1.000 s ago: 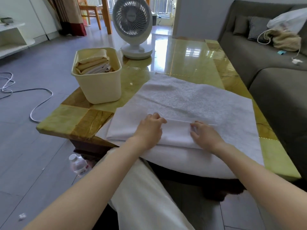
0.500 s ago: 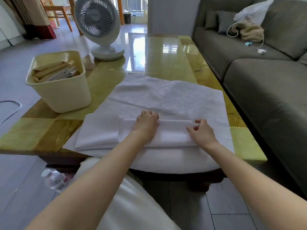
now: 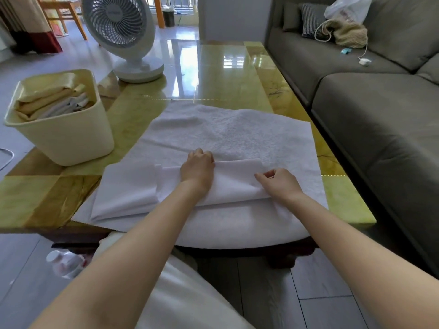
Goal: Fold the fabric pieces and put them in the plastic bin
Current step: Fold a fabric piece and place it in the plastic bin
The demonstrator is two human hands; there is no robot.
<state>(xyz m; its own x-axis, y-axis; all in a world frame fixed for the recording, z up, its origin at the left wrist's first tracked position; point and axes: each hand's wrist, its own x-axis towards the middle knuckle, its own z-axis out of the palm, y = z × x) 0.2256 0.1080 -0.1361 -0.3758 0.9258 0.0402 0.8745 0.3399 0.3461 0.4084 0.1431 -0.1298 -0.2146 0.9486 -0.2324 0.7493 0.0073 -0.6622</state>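
Reference: the cream rectangular plastic bin (image 3: 64, 141). It stands on the glossy green-and-brown stone counter (image 3: 213, 74), near the counter's left edge. Inside the bin we see folded yellow and white cloths (image 3: 50, 100), lying close under the rim.

Right of the bin, near it but not touching, a large white terry towel (image 3: 225, 131) lies spread flat. Its near end hangs over the counter edge.

The smooth white fabric piece (image 3: 133, 188) lies on the towel, right of the bin and nearer to us. It is partly folded: we see the portion closest to the bin lying flat and the portion farther right doubled over in layers.

Left hand (image 3: 198, 172): fingers curled over the far edge of the doubled part, gripping it. Right hand (image 3: 280, 184): farther right of the bin, thumb and fingers pinching the right end of the fold.

Beyond the bin, a white round table fan (image 3: 121, 29) stands on the counter. Far right of the bin, off the counter, we note a grey fabric sofa (image 3: 380, 129).
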